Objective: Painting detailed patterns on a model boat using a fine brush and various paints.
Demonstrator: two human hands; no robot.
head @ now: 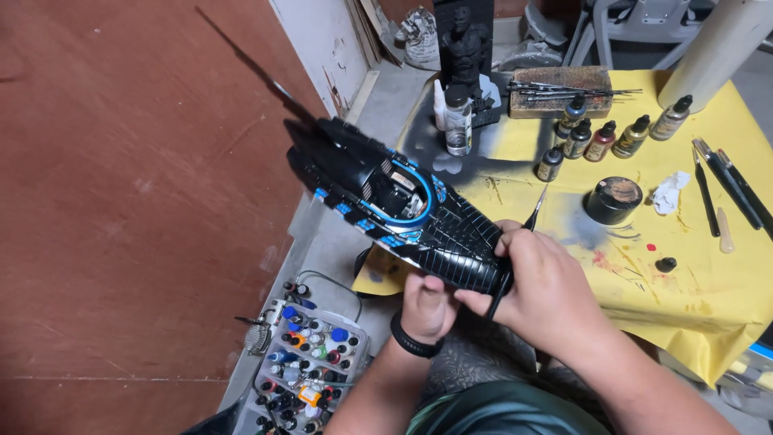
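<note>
A long, glossy black model vehicle (pixel 394 205) with blue trim, a ribbed rear and a sharp thin nose is held in the air over the floor, just beside the left edge of the table (pixel 708 314), which a stained yellow sheet covers. The left hand (pixel 427 306) grips it from below with closed fingers. The right hand (pixel 539 282) rests on its ribbed end, fingers pinched around a thin black paintbrush (pixel 519 242); small paint bottles (pixel 600 138) stand well apart.
</note>
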